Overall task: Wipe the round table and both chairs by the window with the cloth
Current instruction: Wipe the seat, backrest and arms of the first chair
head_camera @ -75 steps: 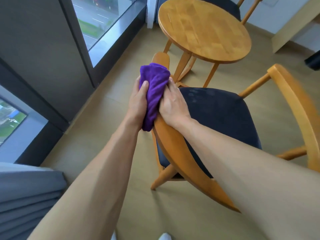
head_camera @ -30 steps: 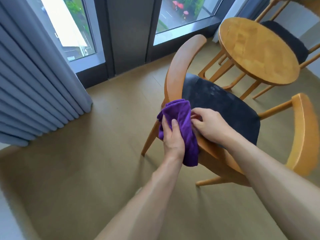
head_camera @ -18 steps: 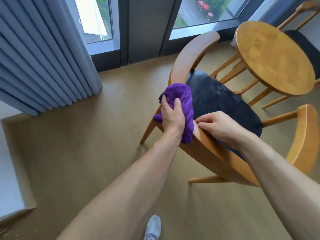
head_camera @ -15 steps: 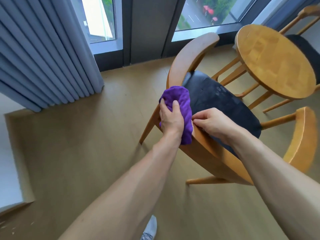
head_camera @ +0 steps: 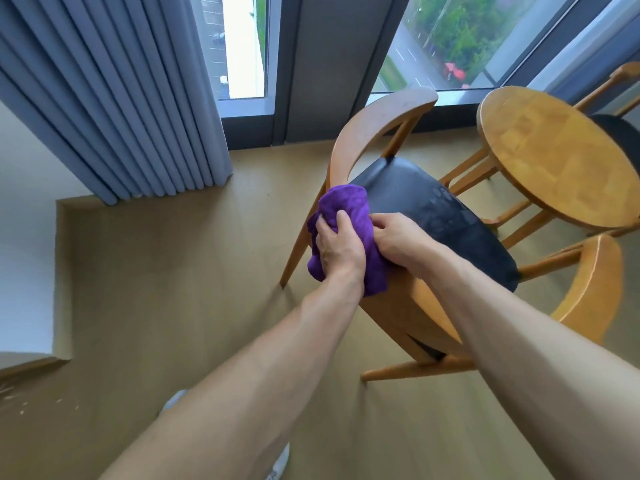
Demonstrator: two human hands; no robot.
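Your left hand point(head_camera: 337, 249) grips the purple cloth point(head_camera: 349, 216) on the chair's curved backrest point(head_camera: 408, 306); your right hand point(head_camera: 398, 242), fingers curled, presses beside it. Bunched cloth could skip patches.

A tan wood-look floor point(head_camera: 166, 271) carries everything here. Toward its far edge, below the window, stands a wooden chair point(head_camera: 585, 292) with a curved back rail and a dark padded seat, its slim legs planted on the floor. Just beyond it to the right stands a round wooden table point(head_camera: 557, 161) on angled legs. Behind the table, a second chair point(head_camera: 623, 81) is partly visible at the right edge. Grey-blue pleated curtains point(head_camera: 114, 98) hang down to the floor at the far left. Pale specks of debris point(head_camera: 20, 400) lie scattered near the floor's near left corner, beside a white wall base.
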